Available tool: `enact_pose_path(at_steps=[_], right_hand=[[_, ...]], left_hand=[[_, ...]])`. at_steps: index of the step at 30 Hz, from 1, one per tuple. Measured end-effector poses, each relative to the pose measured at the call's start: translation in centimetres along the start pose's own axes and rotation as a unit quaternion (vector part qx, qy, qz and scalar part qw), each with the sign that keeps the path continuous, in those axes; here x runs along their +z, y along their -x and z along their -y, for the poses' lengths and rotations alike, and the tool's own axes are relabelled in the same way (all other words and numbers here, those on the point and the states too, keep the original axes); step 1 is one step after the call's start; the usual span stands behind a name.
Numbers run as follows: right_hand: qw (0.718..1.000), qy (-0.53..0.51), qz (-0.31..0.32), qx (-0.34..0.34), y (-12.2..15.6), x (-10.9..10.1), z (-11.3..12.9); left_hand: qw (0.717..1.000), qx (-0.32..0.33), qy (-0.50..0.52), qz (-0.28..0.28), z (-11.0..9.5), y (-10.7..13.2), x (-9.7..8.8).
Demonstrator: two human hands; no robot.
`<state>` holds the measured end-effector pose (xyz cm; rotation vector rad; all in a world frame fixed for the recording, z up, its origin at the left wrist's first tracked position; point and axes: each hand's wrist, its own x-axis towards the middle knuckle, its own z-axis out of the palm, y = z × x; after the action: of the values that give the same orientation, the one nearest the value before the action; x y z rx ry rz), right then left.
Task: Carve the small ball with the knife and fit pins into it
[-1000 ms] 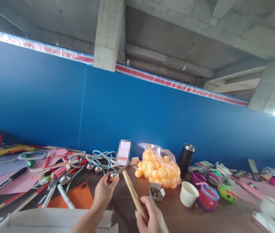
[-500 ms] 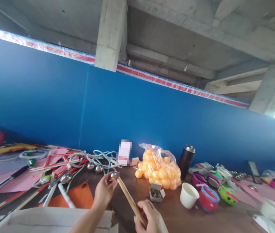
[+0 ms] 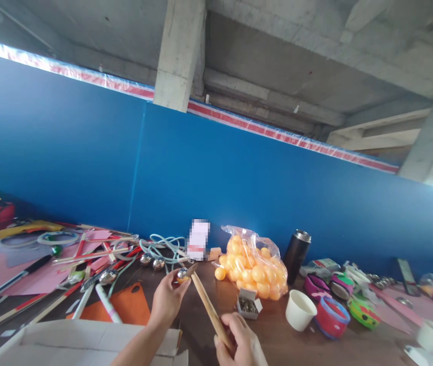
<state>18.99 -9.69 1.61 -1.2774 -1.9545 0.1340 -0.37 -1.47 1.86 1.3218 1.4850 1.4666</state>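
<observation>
My left hand pinches a small shiny metal bell between thumb and fingers, held above the brown table. My right hand grips the lower end of a wooden stick, which slants up and to the left. The stick's top end touches the bell. Both hands sit low in the middle of the view, in front of a bag of orange balls.
A small open box of metal bits, a white paper cup, a black flask and coloured tape rolls lie to the right. Left are pink paper, sticks, a white marker, an orange sheet, loose bells and a cardboard box. A blue wall stands behind.
The stick's top end has swung left to meet the bell in my left hand. The view has tilted up slightly.
</observation>
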Motion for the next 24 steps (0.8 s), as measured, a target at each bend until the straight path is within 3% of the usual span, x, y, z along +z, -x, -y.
enact_pose_path(at_steps=[20, 24], right_hand=[[1.000, 0.000, 0.007, -0.003, 0.0, 0.0, 0.2], [1.000, -0.009, -0.017, 0.005, -0.1, -0.2, 0.4]], left_hand=[[1.000, 0.002, -0.005, 0.012, 0.6, 0.0, 0.2], [0.999, -0.005, 0.019, -0.027, -0.9, 0.0, -0.1]])
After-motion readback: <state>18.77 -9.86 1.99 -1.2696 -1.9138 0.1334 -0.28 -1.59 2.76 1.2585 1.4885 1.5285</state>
